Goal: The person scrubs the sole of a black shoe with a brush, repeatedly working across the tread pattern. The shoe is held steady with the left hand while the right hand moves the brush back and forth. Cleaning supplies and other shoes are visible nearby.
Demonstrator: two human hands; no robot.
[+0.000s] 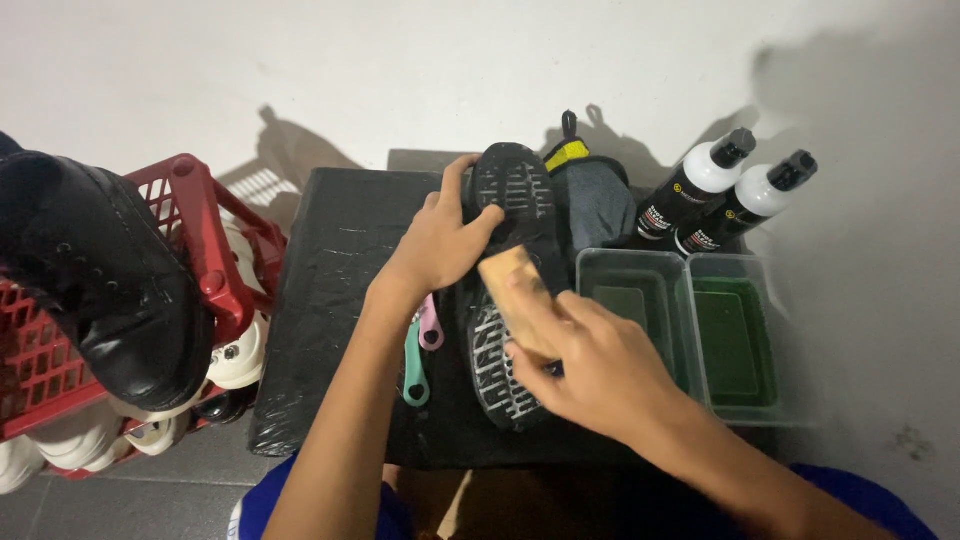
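Two hands on one black shoe [510,260], sole-up: left hand [440,245] gripping its toe, right hand [590,365] clutching wooden brush [515,295] against sole.

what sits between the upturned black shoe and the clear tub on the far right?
Head view: another clear rectangular plastic tub of green liquid lies between the black shoe, held sole up, and the right-hand clear tub. The right hand overlaps its near corner.

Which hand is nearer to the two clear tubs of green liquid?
Right. The right hand, gripping a wooden brush on the shoe sole, sits just beside the near tub. The left hand holds the shoe's far side, farther from the tubs.
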